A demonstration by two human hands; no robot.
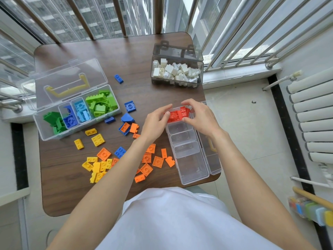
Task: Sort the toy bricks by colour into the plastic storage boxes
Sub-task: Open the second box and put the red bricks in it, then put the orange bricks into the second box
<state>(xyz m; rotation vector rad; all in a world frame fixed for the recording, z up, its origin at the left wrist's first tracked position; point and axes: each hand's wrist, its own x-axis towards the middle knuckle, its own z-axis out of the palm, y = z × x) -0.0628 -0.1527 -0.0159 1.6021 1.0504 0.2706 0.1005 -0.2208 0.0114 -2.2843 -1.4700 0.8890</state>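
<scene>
Both hands settle red bricks into the clear divided box.
Left hand [156,120] and right hand [200,114] curl their fingers round the red plastic bricks [177,114] in the far compartment of the clear divided storage box [191,159] by the surface's right edge; best to press them flat before fetching the orange bricks [149,159].

Loose yellow plastic toy bricks [95,166] and orange ones [153,159] scattered near the front, a few blue ones [128,106] mid-table. Clear divided plastic storage box [189,159] on the right, red bricks [177,114] piled in its far compartment only. Second clear box [46,131] on the left, lid open, holding green and blue. Smoky grey box [177,73] far right, full of white bricks [175,71].
</scene>
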